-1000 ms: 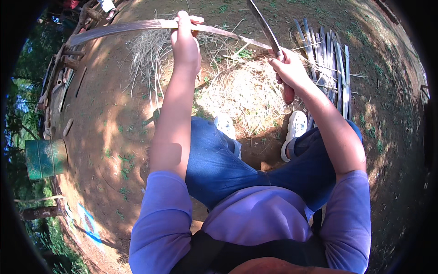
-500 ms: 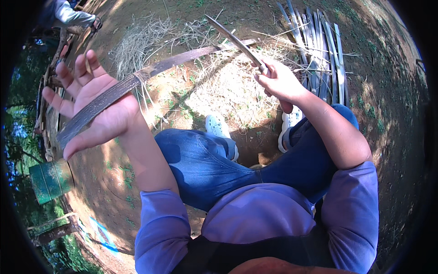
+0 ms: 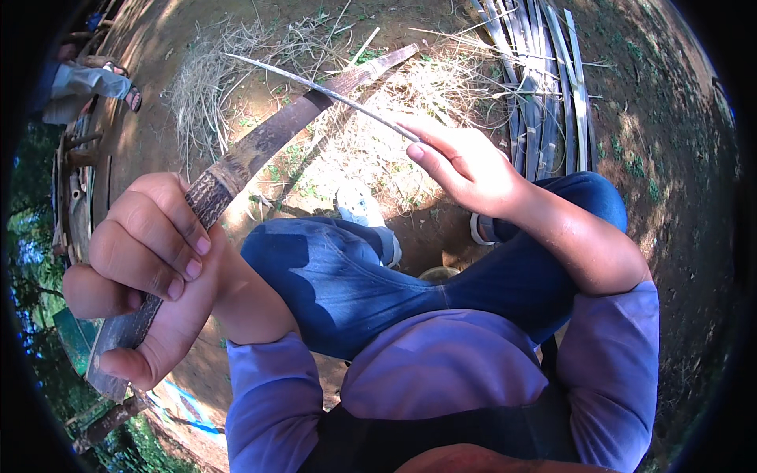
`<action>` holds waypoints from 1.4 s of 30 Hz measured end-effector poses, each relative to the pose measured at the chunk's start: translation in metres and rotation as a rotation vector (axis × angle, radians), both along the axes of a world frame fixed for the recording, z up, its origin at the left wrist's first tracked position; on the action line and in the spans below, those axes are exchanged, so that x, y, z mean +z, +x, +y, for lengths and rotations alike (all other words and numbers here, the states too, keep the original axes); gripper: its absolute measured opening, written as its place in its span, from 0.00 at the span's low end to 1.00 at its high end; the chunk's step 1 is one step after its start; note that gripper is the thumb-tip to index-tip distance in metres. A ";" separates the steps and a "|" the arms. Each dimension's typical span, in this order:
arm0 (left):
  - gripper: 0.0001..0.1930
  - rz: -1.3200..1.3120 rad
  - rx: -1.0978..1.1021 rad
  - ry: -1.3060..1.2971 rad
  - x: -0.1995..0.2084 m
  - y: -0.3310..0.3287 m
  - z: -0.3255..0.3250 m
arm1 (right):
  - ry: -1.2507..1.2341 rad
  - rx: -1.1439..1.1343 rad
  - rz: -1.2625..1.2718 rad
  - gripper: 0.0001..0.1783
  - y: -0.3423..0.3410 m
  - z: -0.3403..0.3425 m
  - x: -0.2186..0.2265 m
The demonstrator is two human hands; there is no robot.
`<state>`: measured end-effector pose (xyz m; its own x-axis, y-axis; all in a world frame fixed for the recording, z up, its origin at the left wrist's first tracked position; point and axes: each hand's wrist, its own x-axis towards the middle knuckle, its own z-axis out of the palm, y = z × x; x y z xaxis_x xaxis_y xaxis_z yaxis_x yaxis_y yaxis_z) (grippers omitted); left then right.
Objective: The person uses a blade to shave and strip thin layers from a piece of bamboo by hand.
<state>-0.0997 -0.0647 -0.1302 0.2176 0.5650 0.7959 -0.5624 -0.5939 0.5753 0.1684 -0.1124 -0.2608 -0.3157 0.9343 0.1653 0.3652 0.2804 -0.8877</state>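
My left hand (image 3: 150,252) is closed around the near end of a long dark strip of split bamboo (image 3: 272,142), its fingers curled over the strip near a ringed node. The strip slants up and away to the right, its far end over the ground. In my right hand (image 3: 477,169) is a long narrow knife (image 3: 315,87), held at its handle end, which the fingers mostly hide. Its blade points to the upper left and crosses above the strip in this view; whether the two touch I cannot tell.
Pale shavings (image 3: 205,98) lie heaped on the soil ahead. A bundle of split strips (image 3: 544,94) rests at the far right. My knees (image 3: 315,260) are spread below my arms. A green container (image 3: 75,339) stands at left, and another person's leg (image 3: 91,81) shows at upper left.
My left hand has closed from open fingers onto the bamboo strip and come lower and nearer. The knife's blade has swung left, across the strip. My right hand has moved slightly nearer.
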 end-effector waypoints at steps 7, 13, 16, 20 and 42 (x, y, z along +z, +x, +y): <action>0.22 -0.041 0.039 -0.028 0.006 0.010 -0.003 | -0.679 -0.414 -0.213 0.24 0.051 0.040 -0.090; 0.22 -0.073 0.080 -0.062 0.005 0.008 0.003 | -0.484 -0.328 0.022 0.25 0.032 0.016 -0.065; 0.22 -0.061 0.067 -0.066 0.004 0.005 0.001 | -0.330 -0.118 0.247 0.24 0.004 -0.005 -0.023; 0.22 -0.068 0.141 -0.067 0.007 0.005 -0.004 | -0.111 -0.053 -0.054 0.24 -0.001 -0.012 -0.008; 0.29 -0.030 0.224 -0.127 0.011 -0.017 0.011 | -0.141 -0.196 -0.142 0.22 0.009 0.008 -0.072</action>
<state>-0.1168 -0.0539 -0.1195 0.0526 0.6921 0.7199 -0.4428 -0.6300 0.6380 0.1770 -0.1045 -0.3326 -0.1377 0.9905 -0.0043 0.5239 0.0692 -0.8489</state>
